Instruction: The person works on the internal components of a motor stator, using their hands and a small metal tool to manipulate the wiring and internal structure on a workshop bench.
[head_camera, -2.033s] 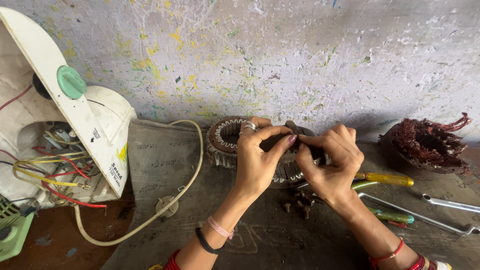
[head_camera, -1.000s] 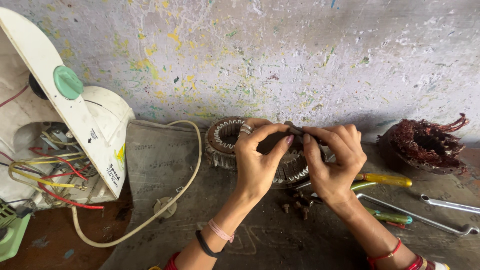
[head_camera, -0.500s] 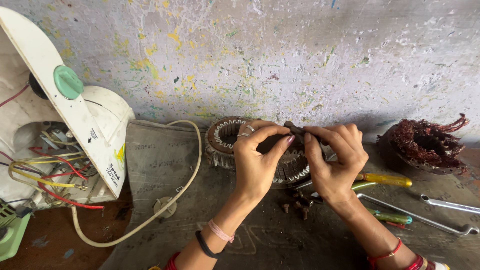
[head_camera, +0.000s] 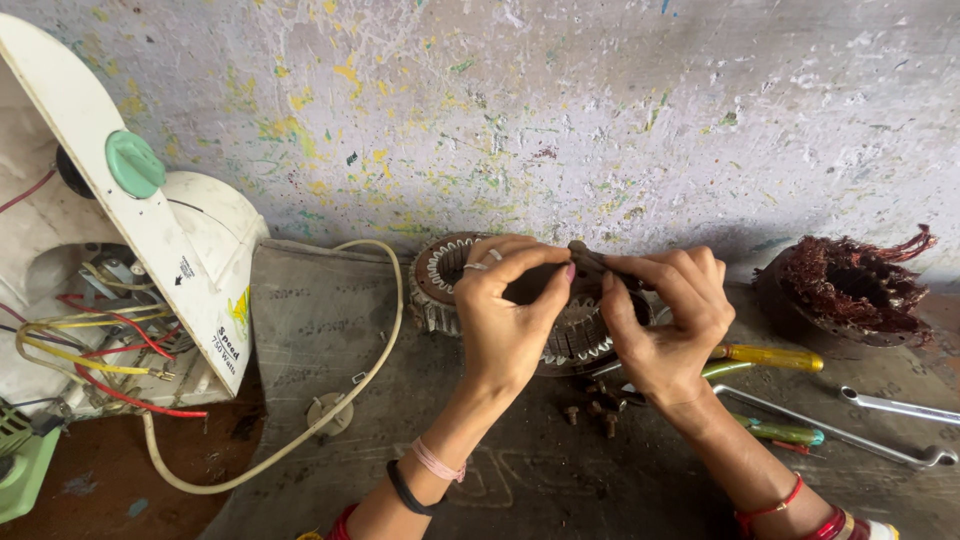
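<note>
My left hand and my right hand meet above a round metal motor stator that lies on the grey mat by the wall. Both hands pinch a small dark part at the stator's upper rim; what the part is cannot be made out. The left hand wears rings and covers the middle of the stator. Several loose bolts lie just below the hands.
An opened white appliance with coloured wires stands at left, its cream cord looping over the mat. At right lie a reddish copper winding, a yellow-handled screwdriver, a green-handled one and a spanner.
My hands have stayed on the stator's top rim, the fingers shifting slightly as they work the small dark part. The view has drifted a little.
</note>
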